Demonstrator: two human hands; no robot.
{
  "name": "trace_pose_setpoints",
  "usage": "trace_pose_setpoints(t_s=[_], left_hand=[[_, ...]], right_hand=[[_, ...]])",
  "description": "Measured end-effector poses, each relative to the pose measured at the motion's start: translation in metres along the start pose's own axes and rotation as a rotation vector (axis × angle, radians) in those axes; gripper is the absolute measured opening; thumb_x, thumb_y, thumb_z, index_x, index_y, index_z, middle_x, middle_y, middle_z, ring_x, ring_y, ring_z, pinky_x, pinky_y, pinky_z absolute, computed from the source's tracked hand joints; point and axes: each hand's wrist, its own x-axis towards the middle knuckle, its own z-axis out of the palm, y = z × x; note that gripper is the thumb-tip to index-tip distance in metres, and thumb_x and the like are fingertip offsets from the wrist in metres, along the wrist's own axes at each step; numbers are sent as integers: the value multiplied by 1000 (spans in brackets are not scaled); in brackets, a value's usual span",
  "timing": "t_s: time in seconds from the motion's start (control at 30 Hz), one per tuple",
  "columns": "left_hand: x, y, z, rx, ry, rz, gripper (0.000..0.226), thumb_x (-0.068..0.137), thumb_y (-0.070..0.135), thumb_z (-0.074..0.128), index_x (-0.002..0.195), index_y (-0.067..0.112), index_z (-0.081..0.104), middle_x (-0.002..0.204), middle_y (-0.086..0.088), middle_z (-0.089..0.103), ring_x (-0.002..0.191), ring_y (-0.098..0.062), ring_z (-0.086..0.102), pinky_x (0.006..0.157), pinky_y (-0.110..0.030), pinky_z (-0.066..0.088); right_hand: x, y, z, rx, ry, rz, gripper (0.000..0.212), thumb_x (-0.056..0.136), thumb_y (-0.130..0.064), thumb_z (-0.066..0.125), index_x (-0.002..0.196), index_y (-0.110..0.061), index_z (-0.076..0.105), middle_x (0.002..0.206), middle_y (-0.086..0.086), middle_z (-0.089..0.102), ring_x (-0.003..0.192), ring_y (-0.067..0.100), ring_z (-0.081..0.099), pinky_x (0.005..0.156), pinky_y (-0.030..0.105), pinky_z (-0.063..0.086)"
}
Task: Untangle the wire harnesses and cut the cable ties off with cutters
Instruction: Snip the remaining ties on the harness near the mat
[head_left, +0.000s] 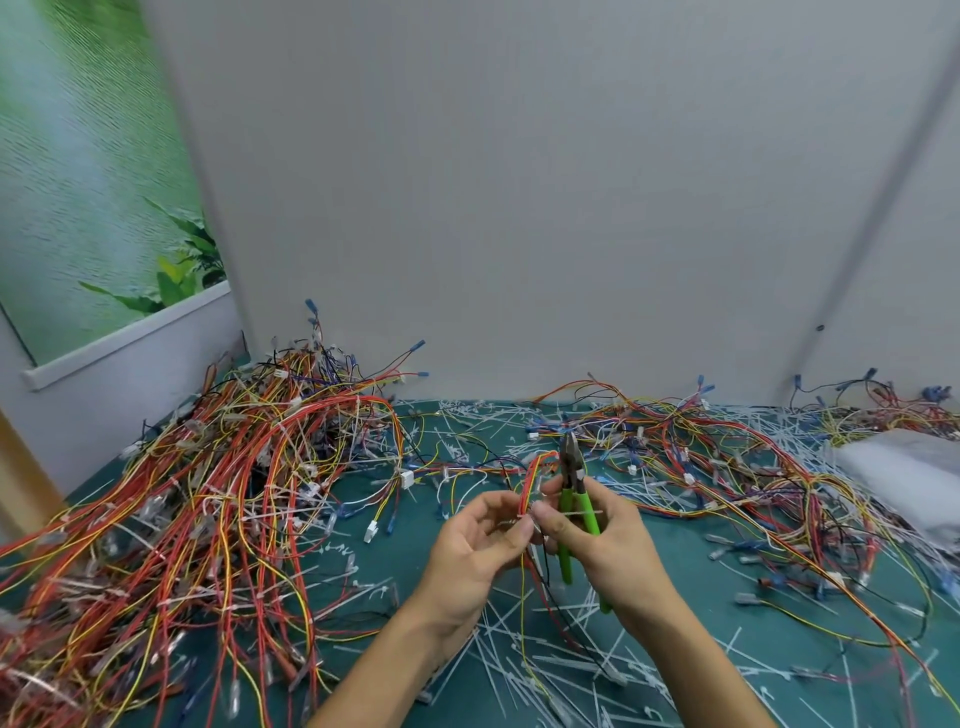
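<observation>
- Head view: small wire bundle (530, 483) sits between both hands, above desk (727, 551) centre; its long axis runs roughly up-down, top end curling away from person.
- White cable tie (563, 514) crosses bundle at fingertip level, tail sticking out to the right over the cutters (575, 499).
- Left hand (480, 545): fingers curled narrow, pinching bundle just below the tie.
- Right hand (597, 540): wrapped round green cutter handles, thumb and forefinger also touching tie/bundle. Cutter tip points up, just right of bundle; jaws look closed, not on the tie.
- Judgement: right hand nearer the cut; tip needs to drop and turn in toward the tie.
- Uncut harness pile (234, 493) lies left; loose wires (727, 457) right; snipped ties (545, 649) litter desk near person.
</observation>
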Motion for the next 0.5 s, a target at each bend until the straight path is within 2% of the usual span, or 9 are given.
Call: trace_pose_setpoints(t_s=[0.07, 0.17, 0.27, 0.4, 0.5], left_hand=[[0, -1, -1, 9, -18, 15, 36, 80, 9, 77, 112, 4, 60, 107, -10, 66, 99, -19, 61, 85, -26, 50], [2, -4, -4, 35, -34, 48, 32, 81, 12, 74, 109, 5, 61, 114, -14, 67, 105, -19, 62, 92, -29, 48], [3, -4, -6, 64, 3, 102, 23, 78, 10, 76, 98, 9, 65, 103, -8, 71, 99, -18, 64, 87, -25, 52], [4, -3, -6, 43, 3, 16, 45, 74, 6, 82, 114, 0, 62, 101, -10, 69, 97, -19, 65, 85, -28, 53], [2, 0, -5, -1, -84, -99, 38, 83, 4, 76, 117, -6, 63, 93, -12, 68, 81, -17, 65, 76, -31, 55]], right_hand=[[0, 0, 1, -8, -8, -8, 23, 80, -26, 80, 98, -15, 71, 80, 0, 72, 69, 11, 64, 65, 25, 56], [1, 1, 0, -17, -28, -29, 15, 87, -16, 77, 99, -10, 69, 77, -2, 72, 66, 8, 61, 63, 23, 53], [2, 3, 0, -36, -29, -48, 13, 91, -12, 75, 101, -7, 68, 76, -2, 70, 67, 8, 61, 64, 23, 53], [1, 4, 0, -59, -31, -78, 11, 92, -13, 74, 100, -11, 68, 78, -4, 70, 68, 7, 61, 66, 23, 52], [1, 3, -1, -114, -35, -110, 9, 92, -16, 74, 98, -14, 68, 80, -6, 71, 71, 4, 63, 70, 21, 51]])
